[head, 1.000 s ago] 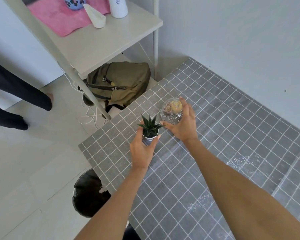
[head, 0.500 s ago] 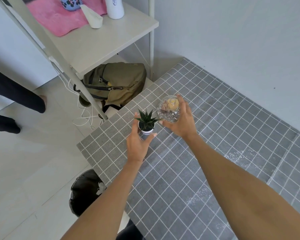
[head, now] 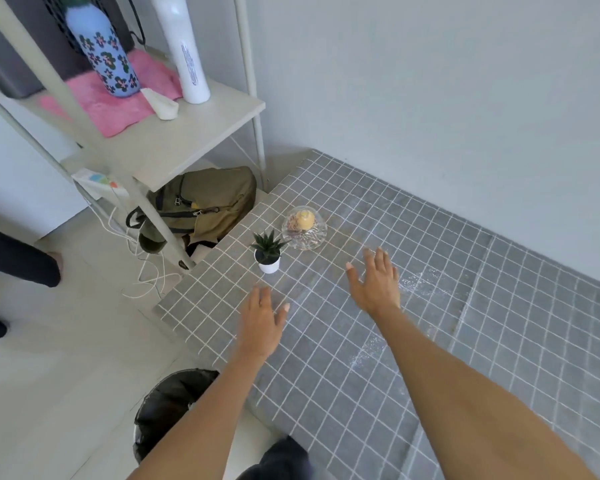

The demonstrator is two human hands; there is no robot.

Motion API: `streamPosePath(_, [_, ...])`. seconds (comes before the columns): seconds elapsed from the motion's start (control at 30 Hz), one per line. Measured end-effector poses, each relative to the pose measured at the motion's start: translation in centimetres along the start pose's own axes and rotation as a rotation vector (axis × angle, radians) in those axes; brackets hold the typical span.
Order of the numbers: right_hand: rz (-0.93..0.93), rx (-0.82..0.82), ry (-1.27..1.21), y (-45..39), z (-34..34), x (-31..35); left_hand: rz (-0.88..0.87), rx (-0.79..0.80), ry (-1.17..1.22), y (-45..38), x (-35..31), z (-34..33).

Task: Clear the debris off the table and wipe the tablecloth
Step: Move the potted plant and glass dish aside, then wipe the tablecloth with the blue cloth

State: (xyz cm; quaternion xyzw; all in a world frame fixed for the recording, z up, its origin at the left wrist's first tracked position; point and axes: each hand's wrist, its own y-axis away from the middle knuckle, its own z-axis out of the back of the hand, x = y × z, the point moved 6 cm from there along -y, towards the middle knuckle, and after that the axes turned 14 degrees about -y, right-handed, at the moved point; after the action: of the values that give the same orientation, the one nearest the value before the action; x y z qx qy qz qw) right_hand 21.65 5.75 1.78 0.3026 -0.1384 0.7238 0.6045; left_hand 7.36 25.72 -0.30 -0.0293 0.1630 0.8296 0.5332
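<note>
A grey checked tablecloth (head: pixel 430 341) covers the table. White crumbs (head: pixel 420 280) lie scattered on it right of my right hand, and more crumbs (head: pixel 368 353) sit nearer me. A small potted succulent (head: pixel 268 252) and a glass dome jar (head: pixel 303 227) stand near the far left corner. My left hand (head: pixel 262 322) hovers open just short of the plant. My right hand (head: pixel 376 282) is open too, fingers spread, a little to the right of the jar. Neither hand touches anything. A pink cloth (head: pixel 118 98) lies on the shelf.
A white shelf unit (head: pixel 187 133) stands left of the table with a flowered bottle (head: pixel 101 46) and a white bottle (head: pixel 184 46). An olive backpack (head: pixel 205 202) and cables lie under it. A black bin (head: pixel 174 410) sits by the table's near left edge. A person's legs (head: pixel 14 258) are at far left.
Both hands let go of the plant and the glass jar, which now stand on the cloth, and have drawn back toward me. The camera tilted up.
</note>
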Motion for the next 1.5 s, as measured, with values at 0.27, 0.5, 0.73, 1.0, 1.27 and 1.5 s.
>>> streamPosePath(0.27, [-0.176, -0.067, 0.042, 11.1, 5.6, -6.0, -0.271, 0.095, -0.292, 3.3, -6.8, 1.6])
streamPosePath(0.5, [-0.318, -0.158, 0.023, 20.6, 9.3, -12.2, -0.461, 0.093, -0.337, 8.2, -15.3, 0.5])
streamPosePath(0.73, [-0.528, -0.243, 0.011, 29.9, 11.3, -19.9, -0.674, 0.194, -0.374, 14.8, -22.7, -4.7])
streamPosePath(1.0, [-0.77, -0.323, -0.005, 38.1, 12.5, -27.5, -0.916, 0.254, -0.403, 20.8, -29.1, -11.1])
streamPosePath(1.27, [-0.865, -0.422, -0.013, 39.8, 12.1, -32.4, -1.017, 0.167, -0.373, 24.0, -30.9, -16.6])
streamPosePath(1.5, [-0.886, -0.475, 0.035, 39.6, 11.3, -33.7, -0.997, 0.04, -0.348, 24.3, -30.3, -17.4])
